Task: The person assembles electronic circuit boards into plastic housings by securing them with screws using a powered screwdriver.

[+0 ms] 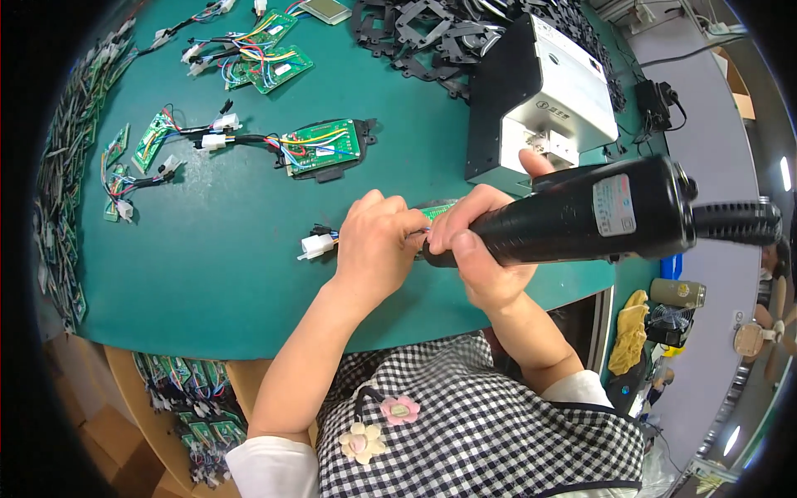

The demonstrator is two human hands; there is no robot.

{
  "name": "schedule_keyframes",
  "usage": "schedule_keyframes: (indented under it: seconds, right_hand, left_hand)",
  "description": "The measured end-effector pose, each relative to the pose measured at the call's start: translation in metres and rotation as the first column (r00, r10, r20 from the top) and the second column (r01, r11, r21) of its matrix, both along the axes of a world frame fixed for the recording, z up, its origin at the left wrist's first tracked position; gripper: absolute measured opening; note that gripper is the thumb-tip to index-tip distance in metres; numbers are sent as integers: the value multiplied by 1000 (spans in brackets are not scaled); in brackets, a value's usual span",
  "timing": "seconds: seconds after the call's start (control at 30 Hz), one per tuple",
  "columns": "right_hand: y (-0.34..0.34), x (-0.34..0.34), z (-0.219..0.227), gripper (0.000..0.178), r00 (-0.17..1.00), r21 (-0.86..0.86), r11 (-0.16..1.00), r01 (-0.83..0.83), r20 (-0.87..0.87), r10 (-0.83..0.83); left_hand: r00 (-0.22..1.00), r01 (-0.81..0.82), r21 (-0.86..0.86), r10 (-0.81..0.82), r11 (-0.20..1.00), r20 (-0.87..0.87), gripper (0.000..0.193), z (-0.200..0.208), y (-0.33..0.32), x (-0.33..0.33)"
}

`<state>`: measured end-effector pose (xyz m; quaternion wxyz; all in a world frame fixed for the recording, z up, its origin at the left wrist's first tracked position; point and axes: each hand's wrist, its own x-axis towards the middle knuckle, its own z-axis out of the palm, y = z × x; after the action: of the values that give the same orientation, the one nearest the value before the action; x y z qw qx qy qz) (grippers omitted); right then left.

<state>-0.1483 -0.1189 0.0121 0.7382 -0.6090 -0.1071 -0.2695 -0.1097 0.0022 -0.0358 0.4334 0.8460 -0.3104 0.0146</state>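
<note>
My right hand [486,241] is wrapped round a black electric screwdriver [573,212], which lies tilted with its cable end toward the right. Its tip is hidden behind my fingers. Close against it, my left hand [378,236] is closed with the fingertips on a green circuit board [437,212], mostly covered by both hands. From under my left hand a bundle of wires runs left to a white connector plug [316,246] on the table. Beyond my hands, another green circuit board [328,143] sits in a black plastic frame with its wires and plug.
A silver and black box-shaped machine [540,100] stands at the right on the green table [207,282]. Black plastic frames [423,33] are heaped at the back. Several wired boards [278,66] lie at the left, with a long pile [62,183] along the edge. A carton [133,390] holds more below.
</note>
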Motion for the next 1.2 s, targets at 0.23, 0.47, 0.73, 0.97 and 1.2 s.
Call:
schedule_keyframes:
  seconds: [0.23,0.47,0.73,0.97,1.2]
  right_hand:
    - [7,13,-10,64,947,-61,945,-321,-3,322]
    - [-2,16,13,18,946,-396,871,-291,14,323]
    - [-22,-18,36,75,948,281,917,-284,224,225]
    - [-56,-14,17,68,990,132,987,-92,121,76]
    - [-70,-7,-4,67,998,307,950,-52,37,43]
  left_hand:
    - [999,-22,-157,29,987,41,7,-4,0,0]
    - [996,-33,-244,51,969,70,7,-11,-4,-1]
    - [979,-21,-162,54,987,197,10,30,26,10]
    - [960,-269,271,234,924,155,16,33,81,85]
    - [970,-83,355,-5,931,241,29,56,5,121]
